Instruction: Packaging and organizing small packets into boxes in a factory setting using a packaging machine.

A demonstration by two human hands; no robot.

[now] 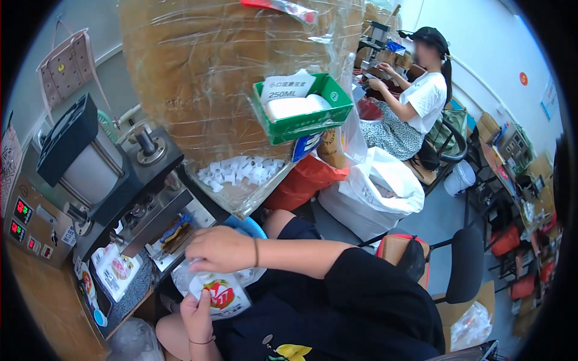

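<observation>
My left hand (197, 319) pinches the lower left edge of a plastic pouch (224, 298) with red and green print, held over my lap. Bent over the pouch's top corner is my right hand (221, 249), its fingers closed and hiding whatever is between them. More clear plastic pouches (251, 275) lie behind the held one. Just beyond my right hand stands a press machine (129, 186), with a small fixture holding blue and yellow parts (176, 233) at its base. Printed pouches (116, 271) are stacked on the machine's table.
Small white plastic pieces (241, 173) are heaped on a ledge before a wrapped carton (198, 78). A green box (307, 123) is fixed there. Red (301, 183) and white sacks (367, 198) stand right. Farther off, a co-worker (415, 96) sits at another machine. A chair (466, 265) is at right.
</observation>
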